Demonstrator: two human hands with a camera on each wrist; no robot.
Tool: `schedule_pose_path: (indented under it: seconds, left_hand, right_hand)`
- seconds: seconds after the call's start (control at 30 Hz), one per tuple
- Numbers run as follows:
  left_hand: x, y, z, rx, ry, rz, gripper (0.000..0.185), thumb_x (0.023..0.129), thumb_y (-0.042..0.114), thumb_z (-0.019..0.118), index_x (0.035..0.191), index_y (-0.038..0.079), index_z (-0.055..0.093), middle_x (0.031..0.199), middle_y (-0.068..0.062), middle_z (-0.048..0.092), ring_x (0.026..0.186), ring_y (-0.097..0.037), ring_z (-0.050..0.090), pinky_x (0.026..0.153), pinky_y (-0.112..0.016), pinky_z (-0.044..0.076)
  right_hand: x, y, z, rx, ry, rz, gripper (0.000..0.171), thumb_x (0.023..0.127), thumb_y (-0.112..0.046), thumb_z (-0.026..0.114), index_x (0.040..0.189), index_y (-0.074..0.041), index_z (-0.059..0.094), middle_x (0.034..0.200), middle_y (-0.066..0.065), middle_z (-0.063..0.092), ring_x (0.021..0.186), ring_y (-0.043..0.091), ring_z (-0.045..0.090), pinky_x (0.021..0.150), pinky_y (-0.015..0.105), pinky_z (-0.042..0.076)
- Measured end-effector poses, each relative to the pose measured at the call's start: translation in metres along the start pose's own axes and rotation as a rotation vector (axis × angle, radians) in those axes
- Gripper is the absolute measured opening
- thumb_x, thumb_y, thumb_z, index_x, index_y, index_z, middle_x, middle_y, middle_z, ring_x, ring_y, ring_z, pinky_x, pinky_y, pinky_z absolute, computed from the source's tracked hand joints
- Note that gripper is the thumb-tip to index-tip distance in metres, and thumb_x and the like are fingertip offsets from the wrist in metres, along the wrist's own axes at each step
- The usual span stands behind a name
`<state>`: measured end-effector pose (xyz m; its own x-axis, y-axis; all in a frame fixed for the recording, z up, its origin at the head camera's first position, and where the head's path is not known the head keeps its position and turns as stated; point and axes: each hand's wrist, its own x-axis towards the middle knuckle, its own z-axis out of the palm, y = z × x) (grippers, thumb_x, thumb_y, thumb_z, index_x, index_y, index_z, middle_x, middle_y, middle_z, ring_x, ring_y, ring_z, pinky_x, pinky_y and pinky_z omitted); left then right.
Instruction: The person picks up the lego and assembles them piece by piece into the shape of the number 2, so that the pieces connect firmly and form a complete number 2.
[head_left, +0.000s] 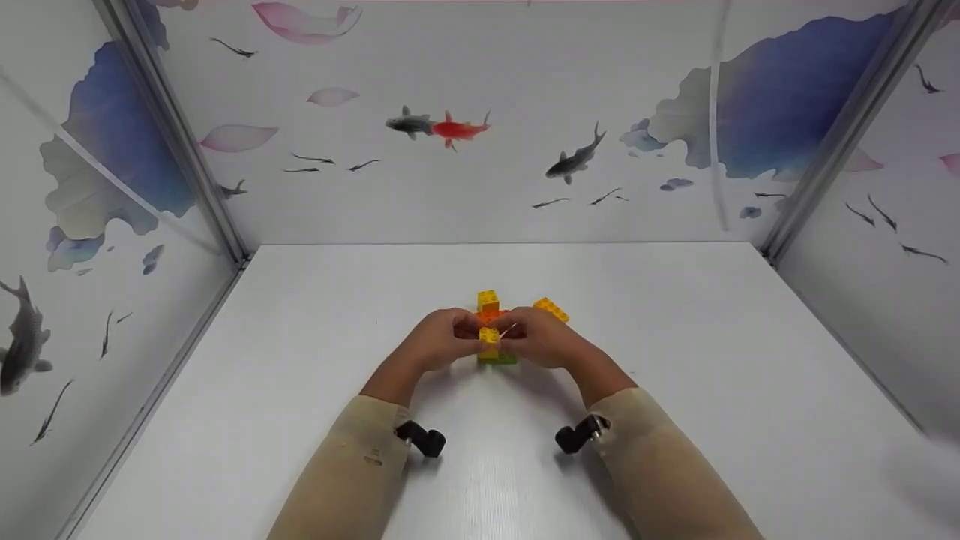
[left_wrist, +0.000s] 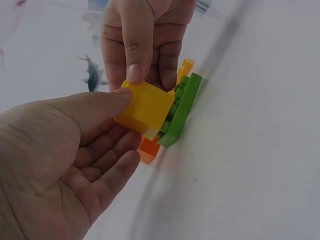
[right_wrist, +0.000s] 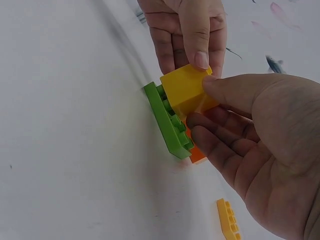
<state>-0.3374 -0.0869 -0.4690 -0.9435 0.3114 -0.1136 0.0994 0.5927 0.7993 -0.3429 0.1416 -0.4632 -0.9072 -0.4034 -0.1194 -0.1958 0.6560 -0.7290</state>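
Two hands on one yellow block [head_left: 489,337], just below centre in the head view, over the table [head_left: 315,300]: left hand [head_left: 448,337] at its 9 o'clock, right hand [head_left: 544,337] at 3. Both pinch it, thumbs on the near face, fingers round behind. Green studded plate [head_left: 499,360] at 6, right under it; orange piece [head_left: 491,318] and second yellow block [head_left: 488,301] at 12; flat yellow brick [head_left: 552,309] at 2, separate.

Handling (my guess, going by looks): light, stiff plastic, slightly slick on the smooth faces, hard to break. Best hold: two opposite side walls, thumb against fingers, push square to the plate.

Hard to see: hands hide the block's far side and much of the orange piece. Can't tell if the block is fully seated on the plate, or how the orange piece joins. Sleeves [head_left: 337,450] run off the bottom edge.
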Motion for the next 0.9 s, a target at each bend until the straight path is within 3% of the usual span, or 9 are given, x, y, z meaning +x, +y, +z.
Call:
schedule_pose_path:
  seconds: [0.33,0.73,0.9]
  left_hand:
    - [0.0003,0.0004,-0.0021,0.014,-0.008,-0.063,0.029,0.092,0.033,0.087,0.116,0.023,0.074,0.116,0.005,0.074,0.111,-0.019,0.067,0.105,-0.041,0.057]
    - [-0.0012,-0.0003,-0.0016,0.027,0.001,-0.054,0.029,0.092,0.037,0.086,0.116,0.023,0.076,0.117,0.006,0.075,0.109,-0.019,0.066,0.103,-0.041,0.058]
    - [-0.0007,-0.0001,-0.0017,0.031,-0.001,-0.078,0.031,0.091,0.037,0.087,0.117,0.024,0.075,0.116,0.006,0.074,0.109,-0.019,0.065,0.103,-0.04,0.058]
  right_hand:
    - [-0.0003,0.002,0.0011,0.0,-0.008,-0.027,0.03,0.1,-0.022,0.078,0.128,-0.033,0.076,0.124,-0.006,0.074,0.104,0.018,0.07,0.095,0.037,0.062]
    - [-0.0011,0.0035,0.0015,-0.015,-0.018,-0.061,0.031,0.1,-0.028,0.078,0.13,-0.031,0.076,0.129,-0.006,0.072,0.113,0.019,0.069,0.101,0.04,0.062]
    - [0.0005,0.0042,0.0012,-0.033,-0.018,-0.034,0.029,0.099,-0.029,0.078,0.129,-0.032,0.076,0.126,-0.007,0.073,0.111,0.018,0.069,0.101,0.04,0.061]
